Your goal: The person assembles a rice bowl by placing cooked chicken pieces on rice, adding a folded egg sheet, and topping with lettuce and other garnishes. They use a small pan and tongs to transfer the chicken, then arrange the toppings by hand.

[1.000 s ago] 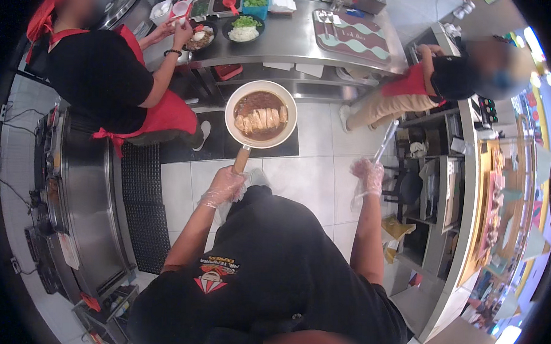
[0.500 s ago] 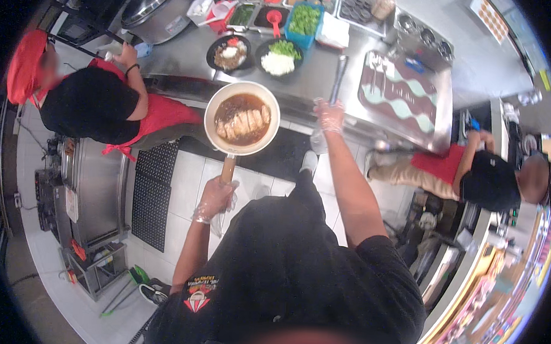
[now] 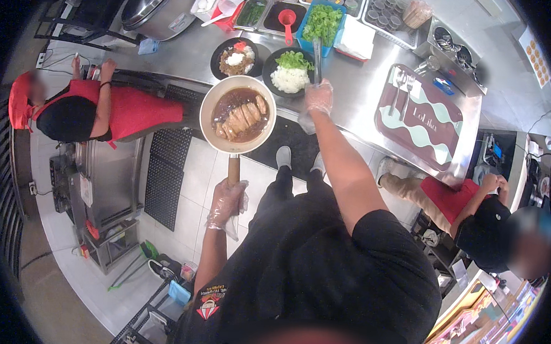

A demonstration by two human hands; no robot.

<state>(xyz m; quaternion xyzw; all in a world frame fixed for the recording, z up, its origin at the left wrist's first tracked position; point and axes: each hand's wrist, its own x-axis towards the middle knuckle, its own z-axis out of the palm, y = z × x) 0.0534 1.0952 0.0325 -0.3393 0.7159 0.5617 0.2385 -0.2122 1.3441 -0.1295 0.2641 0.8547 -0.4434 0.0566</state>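
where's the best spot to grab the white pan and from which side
Probably best by the wooden handle of the white pan, from the person's side: it's straight and points back that way, where the left hand grips it. The pan carries dark sauce and sliced food, so keep it level.

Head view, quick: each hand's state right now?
Left hand: closed around the brown handle of the white pan.
Right hand: closed on what look like metal tongs.

Gloved hands [image 3: 227,202] [image 3: 318,100] with a white pan [image 3: 208,112] of sliced meat [image 3: 244,118], left, and metal tongs [image 3: 318,62], right.
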